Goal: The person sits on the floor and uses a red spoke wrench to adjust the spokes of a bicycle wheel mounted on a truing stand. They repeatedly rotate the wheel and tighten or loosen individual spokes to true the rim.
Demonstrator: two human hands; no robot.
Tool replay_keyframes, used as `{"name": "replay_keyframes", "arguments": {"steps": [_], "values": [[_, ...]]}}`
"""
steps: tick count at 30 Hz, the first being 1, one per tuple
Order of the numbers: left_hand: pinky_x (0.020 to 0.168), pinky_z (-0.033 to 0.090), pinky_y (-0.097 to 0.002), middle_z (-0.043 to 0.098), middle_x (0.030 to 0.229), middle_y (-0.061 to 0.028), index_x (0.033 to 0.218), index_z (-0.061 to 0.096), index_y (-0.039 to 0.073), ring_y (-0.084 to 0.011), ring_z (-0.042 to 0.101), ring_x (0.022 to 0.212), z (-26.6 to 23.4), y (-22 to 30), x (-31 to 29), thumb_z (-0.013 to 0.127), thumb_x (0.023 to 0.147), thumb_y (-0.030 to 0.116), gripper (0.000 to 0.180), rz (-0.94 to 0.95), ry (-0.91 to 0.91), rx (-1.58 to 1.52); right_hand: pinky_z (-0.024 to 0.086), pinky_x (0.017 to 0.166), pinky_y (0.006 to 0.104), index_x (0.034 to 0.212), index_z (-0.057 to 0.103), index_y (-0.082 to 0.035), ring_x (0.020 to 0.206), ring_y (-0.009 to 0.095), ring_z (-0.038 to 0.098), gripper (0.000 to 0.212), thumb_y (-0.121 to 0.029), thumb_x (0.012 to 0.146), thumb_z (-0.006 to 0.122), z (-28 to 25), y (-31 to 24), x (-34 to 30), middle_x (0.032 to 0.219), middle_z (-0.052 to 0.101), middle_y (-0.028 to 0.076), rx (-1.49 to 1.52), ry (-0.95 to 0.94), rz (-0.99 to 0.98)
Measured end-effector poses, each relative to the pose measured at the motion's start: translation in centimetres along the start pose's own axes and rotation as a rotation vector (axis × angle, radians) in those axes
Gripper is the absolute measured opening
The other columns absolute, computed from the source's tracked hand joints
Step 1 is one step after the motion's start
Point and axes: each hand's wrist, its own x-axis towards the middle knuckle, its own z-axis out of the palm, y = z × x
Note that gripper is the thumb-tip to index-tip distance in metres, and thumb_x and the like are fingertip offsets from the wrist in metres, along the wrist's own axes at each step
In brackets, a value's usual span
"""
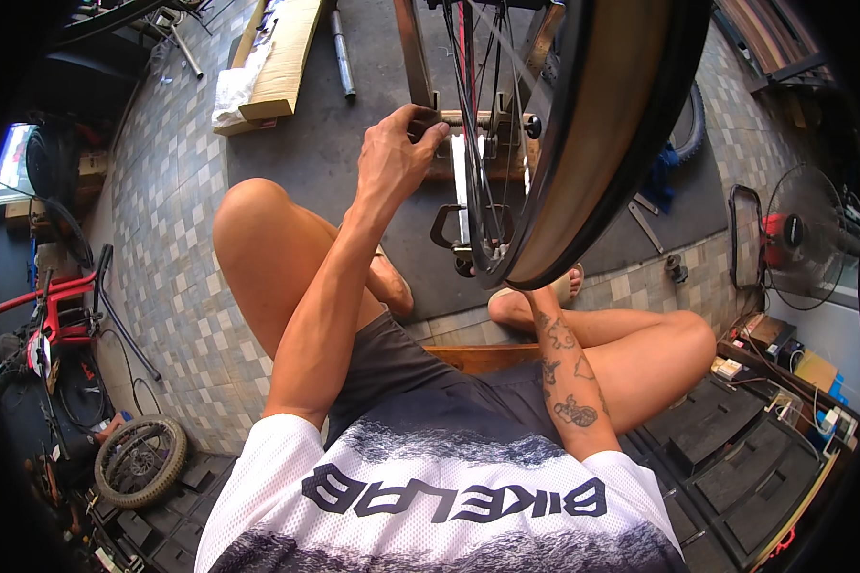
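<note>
1. Head view, upper centre of the frame: your left hand [397, 153] is closed around a knob on the truing stand [478, 124]; the bicycle wheel [583, 143] stands upright in it, filling the upper right.
2. Head view, centre right: your right forearm runs up behind the wheel's rim; the right hand is hidden, so you cannot tell its grip.
3. Head view, lower left: a small tyre [141, 461] lies on the tiled floor [177, 286].

The tiled floor [177, 239] carries a small tyre [141, 461], a cardboard box [275, 59] and a standing fan [807, 237].
</note>
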Motion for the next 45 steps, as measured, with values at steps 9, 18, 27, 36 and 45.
{"name": "replay_keyframes", "arguments": {"steps": [9,18,27,36,45], "values": [[0.087,0.060,-0.0396,0.080,0.104,-0.0178,0.121,0.076,0.000,-0.0280,0.077,0.095,1.7,-1.0,0.5,0.074,0.100,0.031,0.037,0.079,-0.087,-0.260,0.058,0.085,0.0388,0.111,0.083,-0.009,0.093,0.025,0.076,0.043,-0.029,0.074,0.094,-0.3,-1.6,0.2,0.100,0.082,0.012,-0.211,-0.037,0.020],[0.079,0.059,-0.0286,0.076,0.106,-0.0061,0.128,0.073,0.001,-0.0125,0.072,0.094,1.7,1.9,-1.3,0.062,0.112,0.033,0.038,-0.039,-0.261,-0.410,0.058,0.088,0.0403,0.112,0.082,-0.010,0.097,0.029,0.076,0.047,-0.033,0.074,0.094,-1.2,-3.0,-0.5,0.101,0.081,0.014,-0.251,-0.077,0.005],[0.084,0.057,-0.0290,0.076,0.106,-0.0055,0.129,0.070,0.003,-0.0111,0.070,0.095,0.9,1.3,-0.5,0.061,0.111,0.045,0.046,-0.219,-0.339,-0.689,0.057,0.093,0.0451,0.103,0.078,-0.004,0.106,0.036,0.075,0.038,-0.037,0.086,0.085,-4.8,-3.0,-0.1,0.106,0.079,0.017,-0.472,0.125,0.187],[0.087,0.057,-0.0297,0.076,0.104,-0.0078,0.127,0.070,-0.002,-0.0136,0.071,0.097,0.9,2.7,-1.3,0.079,0.100,0.037,0.049,-0.053,-0.314,-0.588,0.059,0.089,0.0433,0.118,0.074,-0.001,0.098,0.034,0.077,0.030,-0.022,0.096,0.073,-6.0,-3.1,0.2,0.107,0.079,0.019,-0.468,0.283,-0.028],[0.082,0.056,-0.0287,0.075,0.100,-0.0066,0.125,0.071,-0.001,-0.0128,0.070,0.092,0.6,1.7,0.3,0.079,0.099,0.037,0.047,-0.124,-0.384,-0.497,0.061,0.070,0.0346,0.110,0.076,0.001,0.069,0.021,0.078,0.022,-0.017,0.097,0.073,-6.7,-6.2,-1.1,0.087,0.081,0.013,-0.304,0.264,0.084]]}}
